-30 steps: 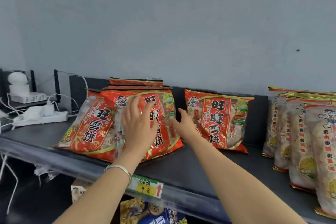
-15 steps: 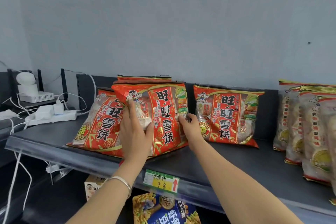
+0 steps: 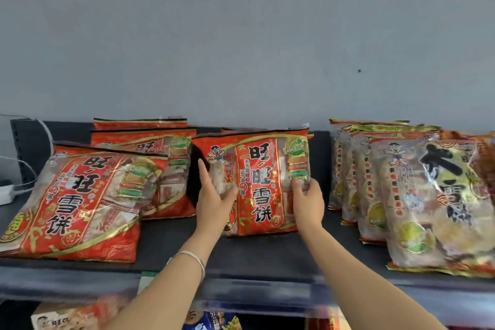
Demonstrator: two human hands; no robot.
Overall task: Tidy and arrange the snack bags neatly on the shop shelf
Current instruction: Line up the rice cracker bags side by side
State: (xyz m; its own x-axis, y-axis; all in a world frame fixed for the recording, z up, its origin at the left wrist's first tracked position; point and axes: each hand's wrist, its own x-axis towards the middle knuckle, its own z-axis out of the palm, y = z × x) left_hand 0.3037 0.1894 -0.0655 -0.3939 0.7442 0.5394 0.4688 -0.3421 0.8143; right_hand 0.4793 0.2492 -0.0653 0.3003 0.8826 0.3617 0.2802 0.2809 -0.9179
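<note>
A red rice-cracker bag (image 3: 263,169) is held upright at the middle of the frame, its base on the dark shelf (image 3: 267,252). Its left edge is gripped by the left hand (image 3: 214,201), thumb on the front, and its right edge is pinched by the right hand (image 3: 308,203). Tidying seems partly done: the yellow-trimmed bags (image 3: 428,201) at right are ranked upright, while the slumped red bag (image 3: 77,203) at lower left lies tilted. The wrappers are glossy, crinkled, pillow-shaped film.

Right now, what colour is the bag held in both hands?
Snack bag: red with gold trim; head view.
</note>
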